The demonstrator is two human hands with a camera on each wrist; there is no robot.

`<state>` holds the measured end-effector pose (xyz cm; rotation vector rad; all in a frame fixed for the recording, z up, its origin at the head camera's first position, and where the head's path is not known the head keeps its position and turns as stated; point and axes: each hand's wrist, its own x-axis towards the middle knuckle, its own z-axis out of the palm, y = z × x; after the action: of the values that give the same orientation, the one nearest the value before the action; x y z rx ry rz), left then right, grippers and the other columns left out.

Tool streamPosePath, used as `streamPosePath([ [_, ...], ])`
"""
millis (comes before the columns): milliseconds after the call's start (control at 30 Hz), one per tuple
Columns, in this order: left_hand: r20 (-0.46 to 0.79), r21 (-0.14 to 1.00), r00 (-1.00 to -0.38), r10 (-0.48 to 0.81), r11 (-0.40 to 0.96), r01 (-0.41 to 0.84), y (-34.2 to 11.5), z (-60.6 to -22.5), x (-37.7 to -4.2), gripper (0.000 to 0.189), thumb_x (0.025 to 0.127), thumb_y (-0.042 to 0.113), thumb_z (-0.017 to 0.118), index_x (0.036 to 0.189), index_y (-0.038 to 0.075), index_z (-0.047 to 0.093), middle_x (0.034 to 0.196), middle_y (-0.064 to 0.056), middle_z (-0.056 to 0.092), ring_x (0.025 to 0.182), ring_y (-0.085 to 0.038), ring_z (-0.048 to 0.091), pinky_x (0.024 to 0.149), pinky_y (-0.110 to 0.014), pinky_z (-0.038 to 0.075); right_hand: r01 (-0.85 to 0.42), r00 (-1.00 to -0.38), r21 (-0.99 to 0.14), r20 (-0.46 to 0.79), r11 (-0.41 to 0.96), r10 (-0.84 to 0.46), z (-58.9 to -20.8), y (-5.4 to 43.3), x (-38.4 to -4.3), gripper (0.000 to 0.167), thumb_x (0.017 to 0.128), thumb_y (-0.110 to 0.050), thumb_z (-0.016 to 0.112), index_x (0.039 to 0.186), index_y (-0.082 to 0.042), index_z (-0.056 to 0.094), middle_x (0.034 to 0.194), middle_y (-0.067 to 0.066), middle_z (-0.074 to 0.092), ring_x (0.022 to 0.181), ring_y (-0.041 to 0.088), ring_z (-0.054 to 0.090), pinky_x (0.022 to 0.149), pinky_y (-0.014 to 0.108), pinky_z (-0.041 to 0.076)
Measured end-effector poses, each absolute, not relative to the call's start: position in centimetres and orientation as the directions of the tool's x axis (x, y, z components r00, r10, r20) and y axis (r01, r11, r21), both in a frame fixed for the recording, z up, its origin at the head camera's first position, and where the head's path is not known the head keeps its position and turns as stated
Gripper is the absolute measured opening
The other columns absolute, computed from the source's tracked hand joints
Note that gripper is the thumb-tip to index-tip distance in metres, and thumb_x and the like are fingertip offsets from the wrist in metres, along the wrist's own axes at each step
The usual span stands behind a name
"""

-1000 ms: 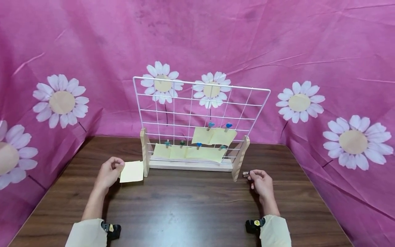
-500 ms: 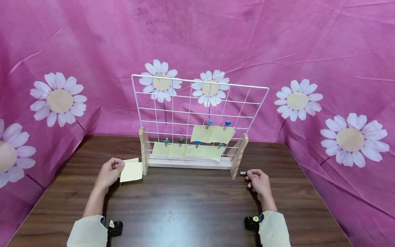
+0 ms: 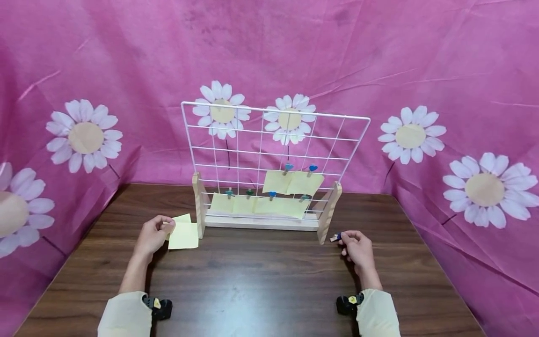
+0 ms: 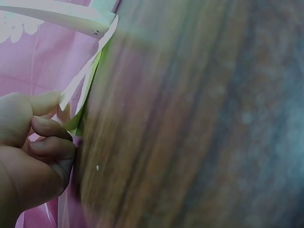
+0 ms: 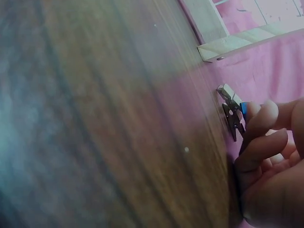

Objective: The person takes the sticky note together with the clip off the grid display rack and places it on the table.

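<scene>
At the left of the wooden table, my left hand (image 3: 154,235) pinches a yellow sticky note (image 3: 184,235) near its edge. Behind it a second yellow note (image 3: 183,218) shows its upper part; whether the hand grips that one too, I cannot tell. In the left wrist view the paper edges (image 4: 89,71) run up from thumb and fingers. On the right, my right hand (image 3: 358,248) holds a small clothespin (image 3: 335,238) with a blue top, its tip pointing toward the rack. The fingers cover part of the clothespin (image 5: 229,97) in the right wrist view.
Between the hands stands a white wire grid rack (image 3: 261,149) on a wooden base (image 3: 261,223). Several yellow notes (image 3: 275,181) hang on its lower right and bottom rows, held by clothespins with blue and green tops. A pink flowered cloth (image 3: 269,42) surrounds the table (image 3: 252,285).
The rear note now shows above the front one at my left hand. In my right hand the clothespin has turned, so its blue top shows. Both hands stay in nearly the same place.
</scene>
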<state>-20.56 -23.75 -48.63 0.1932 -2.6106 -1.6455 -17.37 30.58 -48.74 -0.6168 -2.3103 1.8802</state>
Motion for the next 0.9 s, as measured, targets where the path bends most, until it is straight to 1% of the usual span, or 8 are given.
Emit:
streamPosePath([
  [133,-0.015,0.896,-0.986,-0.167,0.435,-0.087,-23.5,-48.7,-20.5,0.024,0.100,0.010,0.061,0.112,-0.010,0.064,0.087,-0.009,0.059,0.076,-0.012,0.050,0.063,-0.025,0.040,0.229,-0.905,-0.965,-0.165,0.124,0.391,-48.3,30.7,-17.4,0.013,0.103,-0.010,0.057,0.108,0.001,0.054,0.070,-0.006,0.065,0.048,0.005,0.051,0.043,0.020,0.038],
  [300,0.003,0.907,-0.980,-0.199,0.414,-0.081,-23.3,-48.5,-20.3,0.024,0.100,0.009,0.060,0.113,-0.011,0.063,0.083,-0.007,0.055,0.071,-0.012,0.048,0.059,-0.024,0.039,0.216,-0.897,-0.971,-0.153,0.108,0.415,-47.8,30.7,-17.3,0.016,0.104,-0.016,0.058,0.107,-0.001,0.054,0.069,-0.007,0.065,0.047,0.005,0.051,0.044,0.020,0.038],
  [467,0.041,0.915,-0.971,-0.237,0.400,-0.059,-22.9,-47.6,-19.7,0.027,0.102,0.015,0.059,0.114,-0.009,0.064,0.079,-0.006,0.060,0.071,-0.012,0.053,0.059,-0.024,0.041,0.167,-0.898,-0.980,-0.104,0.111,0.428,-47.0,30.2,-17.2,0.024,0.105,-0.021,0.057,0.112,0.001,0.054,0.070,-0.008,0.065,0.046,0.005,0.050,0.044,0.020,0.037],
  [600,0.084,0.918,-0.971,-0.225,0.397,-0.013,-22.2,-46.5,-19.5,0.029,0.103,0.019,0.059,0.115,-0.007,0.064,0.079,-0.007,0.064,0.065,-0.012,0.054,0.053,-0.024,0.041,0.090,-0.904,-0.988,-0.026,0.129,0.428,-46.2,29.2,-17.1,0.024,0.104,-0.017,0.057,0.112,0.006,0.055,0.070,-0.003,0.066,0.046,0.006,0.050,0.044,0.020,0.040],
  [700,0.095,0.931,-0.973,-0.211,0.364,0.013,-21.2,-45.7,-19.6,0.028,0.103,0.019,0.059,0.115,-0.006,0.064,0.080,-0.009,0.064,0.055,-0.010,0.049,0.049,-0.024,0.041,0.039,-0.913,-0.987,0.029,0.158,0.408,-45.7,28.5,-17.1,0.023,0.103,-0.012,0.058,0.112,0.009,0.056,0.070,0.001,0.066,0.045,0.007,0.049,0.046,0.021,0.044],
  [800,0.092,0.947,-0.977,-0.194,0.320,0.025,-20.1,-45.1,-19.9,0.027,0.103,0.018,0.060,0.114,-0.006,0.063,0.082,-0.011,0.065,0.050,-0.008,0.048,0.048,-0.024,0.044,0.015,-0.919,-0.987,0.049,0.158,0.392,-45.1,28.1,-17.1,0.021,0.103,-0.010,0.058,0.112,0.009,0.057,0.069,0.001,0.065,0.046,0.009,0.050,0.046,0.021,0.045],
  [900,0.096,0.954,-0.980,-0.173,0.296,0.041,-19.1,-44.9,-20.2,0.026,0.102,0.017,0.061,0.113,-0.006,0.064,0.083,-0.010,0.066,0.050,-0.008,0.049,0.050,-0.024,0.046,0.016,-0.918,-0.992,0.034,0.122,0.396,-44.3,27.9,-16.9,0.021,0.102,-0.010,0.059,0.112,0.008,0.057,0.070,0.001,0.065,0.046,0.010,0.049,0.046,0.022,0.045],
])
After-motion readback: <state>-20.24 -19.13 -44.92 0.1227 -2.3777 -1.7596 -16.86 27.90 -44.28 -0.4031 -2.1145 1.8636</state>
